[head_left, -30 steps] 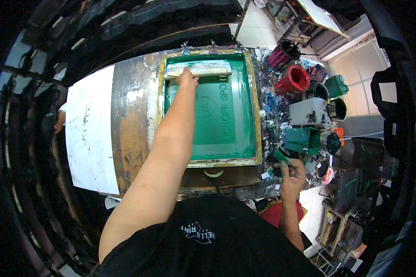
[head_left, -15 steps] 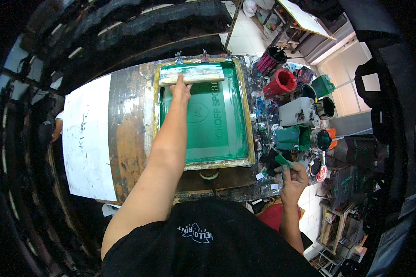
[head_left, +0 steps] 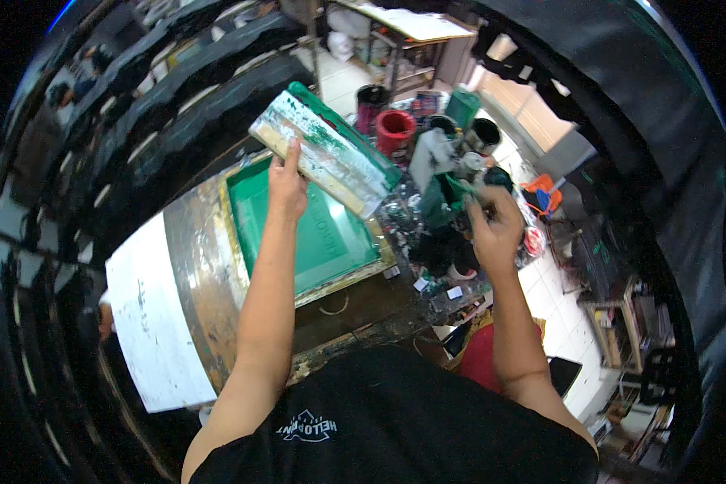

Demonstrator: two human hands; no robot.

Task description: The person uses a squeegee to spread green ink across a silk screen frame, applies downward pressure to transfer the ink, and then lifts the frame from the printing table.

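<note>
My left hand point(head_left: 286, 187) is closed round the wooden handle of a wide squeegee point(head_left: 319, 153), which hangs tilted above the printing screen. Green ink coats the squeegee's far edge. Below it lies the framed screen point(head_left: 331, 288), its mesh point(head_left: 286, 242) covered in green ink. Off to the right, my right hand point(head_left: 496, 230) pinches a small green-smeared spatula point(head_left: 461, 185) at the mouth of a dark green ink tub point(head_left: 436, 198). The spatula's tip is blurred, so I cannot tell whether it touches the ink.
Beyond the tub stand a white container point(head_left: 431, 160), a red bucket point(head_left: 395, 135), a dark can point(head_left: 371, 105) and an open can point(head_left: 482, 135). A white sheet point(head_left: 157, 315) covers the table's left end. Part of another person's hand point(head_left: 105, 315) shows past it.
My left hand has lifted the squeegee off the screen's far end and tilted it. My right hand has brought the spatula up to the green tub. The view has turned.
</note>
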